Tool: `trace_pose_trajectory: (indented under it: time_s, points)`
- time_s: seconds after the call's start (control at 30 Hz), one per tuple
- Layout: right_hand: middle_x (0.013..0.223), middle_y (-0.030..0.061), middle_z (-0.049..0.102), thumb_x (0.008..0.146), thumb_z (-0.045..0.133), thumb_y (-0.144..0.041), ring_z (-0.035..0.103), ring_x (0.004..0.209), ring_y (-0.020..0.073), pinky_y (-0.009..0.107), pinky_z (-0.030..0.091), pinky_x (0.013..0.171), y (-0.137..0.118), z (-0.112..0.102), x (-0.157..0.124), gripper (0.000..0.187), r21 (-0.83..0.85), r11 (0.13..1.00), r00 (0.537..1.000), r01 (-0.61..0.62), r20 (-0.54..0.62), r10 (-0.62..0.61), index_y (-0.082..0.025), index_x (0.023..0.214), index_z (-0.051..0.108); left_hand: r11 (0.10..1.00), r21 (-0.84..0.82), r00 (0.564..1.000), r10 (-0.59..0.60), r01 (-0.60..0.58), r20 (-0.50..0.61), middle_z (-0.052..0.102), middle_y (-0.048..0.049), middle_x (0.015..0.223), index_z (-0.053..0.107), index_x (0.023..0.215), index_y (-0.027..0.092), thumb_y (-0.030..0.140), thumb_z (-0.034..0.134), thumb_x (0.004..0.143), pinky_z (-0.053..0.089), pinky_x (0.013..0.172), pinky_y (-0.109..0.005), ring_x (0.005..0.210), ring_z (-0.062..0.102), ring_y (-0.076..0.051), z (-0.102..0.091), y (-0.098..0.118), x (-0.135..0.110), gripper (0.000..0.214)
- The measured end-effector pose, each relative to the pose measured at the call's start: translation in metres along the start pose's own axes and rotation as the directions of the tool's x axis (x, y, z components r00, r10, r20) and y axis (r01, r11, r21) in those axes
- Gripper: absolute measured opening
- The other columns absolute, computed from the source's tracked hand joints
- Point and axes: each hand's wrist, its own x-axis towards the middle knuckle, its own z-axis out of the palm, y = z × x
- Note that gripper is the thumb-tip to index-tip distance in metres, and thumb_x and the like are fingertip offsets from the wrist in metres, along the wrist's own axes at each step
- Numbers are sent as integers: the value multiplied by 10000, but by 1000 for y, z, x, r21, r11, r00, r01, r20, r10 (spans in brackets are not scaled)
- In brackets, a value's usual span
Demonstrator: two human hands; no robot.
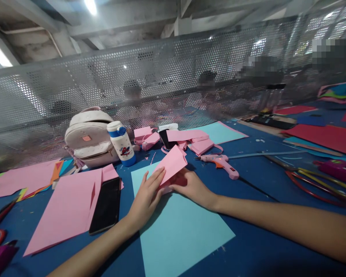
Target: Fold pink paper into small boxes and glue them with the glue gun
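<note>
**Desk:** Report the hands.

**Operator:** I log both on the paper, a folded pink piece. My left hand has its fingers nearly straight and laid flat on the near face; the thumb is hidden under the piece, so I judge a light pinch. My right hand is half curled at the lower right edge, fingertips tucked behind the fold.

**Desk:** Position of the paper?

**Operator:** Between the two hands, rising from the fingertips and tilting away to the right, lifted off the blue sheet that lies flat on the table under both wrists.

**Desk:** Handling?

**Operator:** My judgement: very light, thin and limp where it is single, stiffer along the folds. It creases easily and would tear under a hard pull. The best hold is at the folded edges, pinched flat between thumb and fingers, not by the free corner.

**Desk:** Nearby items?

**Operator:** A phone lies just left of my left hand, and a glue gun sits beyond my right.
</note>
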Motion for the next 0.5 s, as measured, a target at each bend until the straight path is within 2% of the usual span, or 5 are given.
trace_pose_trajectory:
  time_s: [0.17,0.27,0.33,0.4,0.5]
  points:
    - [872,41,712,794,766,-280,631,851,239,391,446,860,-6,-4,-2,145,-267,957,983,111,-111,-145,-205,847,654,1000,14,1000,11,-11,-6,409,-54,1564,337,1508,365,218,411,1016,108,1231,-563,1448,383,-230,1,-3,1,519]
    - [790,5,702,834,754,-297,606,780,204,356,394,816,-9,-6,-2,180,-413,875,950,253,-67,-306,-216,759,612,1000,16,1000,18,-18,-13,431,-58,1550,383,1485,358,212,418,1014,109,1229,-575,1438,401,-233,1,-4,1,494]
    - [785,-2,701,876,718,-293,586,741,184,339,363,782,-11,-9,0,172,-485,797,904,361,-28,-426,-216,763,613,999,22,1000,25,-25,-15,444,-64,1541,405,1474,344,200,404,1017,113,1225,-588,1434,409,-233,0,-3,1,479]
    - [784,-3,699,909,683,-267,564,730,173,329,342,756,-14,-12,3,148,-540,711,840,450,-15,-542,-213,783,628,999,36,999,31,-31,-10,458,-66,1531,421,1465,328,185,387,1020,117,1225,-590,1431,413,-224,0,-2,1,469]
    - [777,-7,697,928,661,-234,541,724,162,320,327,739,-19,-17,8,117,-593,595,750,543,23,-661,-200,816,646,997,58,999,43,-42,-6,488,-63,1509,434,1456,312,165,381,1019,122,1228,-584,1426,421,-211,-1,-3,1,464]
